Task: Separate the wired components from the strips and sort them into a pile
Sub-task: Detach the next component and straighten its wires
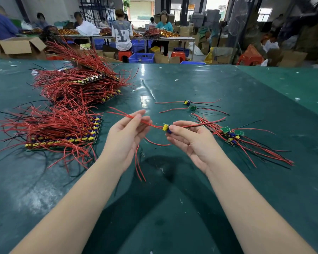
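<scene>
Both hands hold one small green board component with yellow capacitor [165, 127] above the green table mat [191, 180]: right hand [189, 139] pinches its body, left hand [127, 132] pinches its red wires [136, 118]. Right of it lies the small sorted pile [231, 135]; left, large stacks of unseparated strips [62, 132] remain. Progress: early.

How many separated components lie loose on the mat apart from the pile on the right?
2: one with a yellow capacitor at mid-table, and a green board just nearer. The pile may hide others.
</scene>
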